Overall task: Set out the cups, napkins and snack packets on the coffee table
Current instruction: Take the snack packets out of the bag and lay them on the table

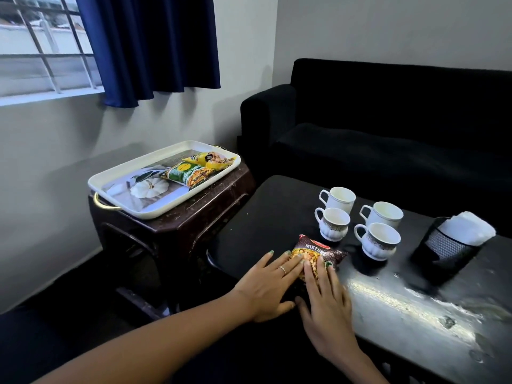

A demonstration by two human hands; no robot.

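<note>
Both forearms bare, no sleeves in view. Left hand: thin silver ring on one finger. Green polish on nails of left and right hand.

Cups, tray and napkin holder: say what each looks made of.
Cups: likely glazed ceramic, given the glossy white and thick rims. Tray: probably plastic or melamine, with a smooth cream rim and printed base. Napkin holder: seemingly black metal mesh, judging by the fine perforated wall.

mixture packet: dark brown, red label
tray packets: green, yellow
cups: white, brown band
curtain: navy
</note>
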